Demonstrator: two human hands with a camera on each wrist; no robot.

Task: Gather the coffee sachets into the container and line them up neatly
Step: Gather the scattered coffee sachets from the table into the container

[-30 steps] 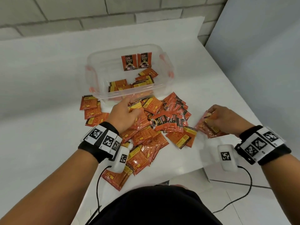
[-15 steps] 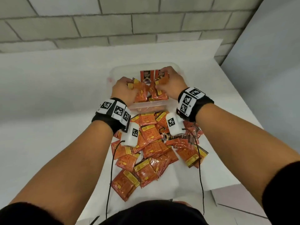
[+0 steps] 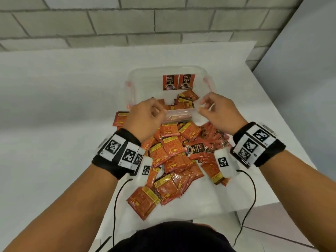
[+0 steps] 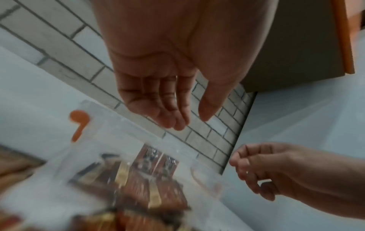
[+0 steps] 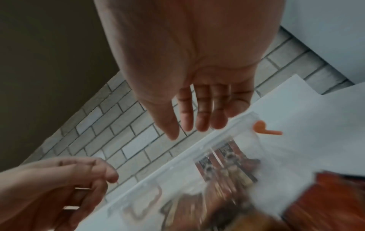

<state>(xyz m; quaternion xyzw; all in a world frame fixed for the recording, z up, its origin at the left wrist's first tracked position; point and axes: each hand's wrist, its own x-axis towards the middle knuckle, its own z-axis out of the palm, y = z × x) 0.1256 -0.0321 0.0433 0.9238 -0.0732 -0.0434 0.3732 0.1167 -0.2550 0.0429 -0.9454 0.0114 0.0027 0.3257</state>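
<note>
Both hands (image 3: pixel 145 119) empty above container (image 3: pixel 133 82)

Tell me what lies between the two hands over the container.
In the head view, between left hand and right hand runs the clear container's near rim, with loose sachets inside behind it.

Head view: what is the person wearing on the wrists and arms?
Each bare forearm carries a black wristband faced with white panels of black square-pattern markers. A small white camera block, also marker-tagged, hangs under each wrist, trailing a thin black cable. No sleeves or gloves show.
</note>
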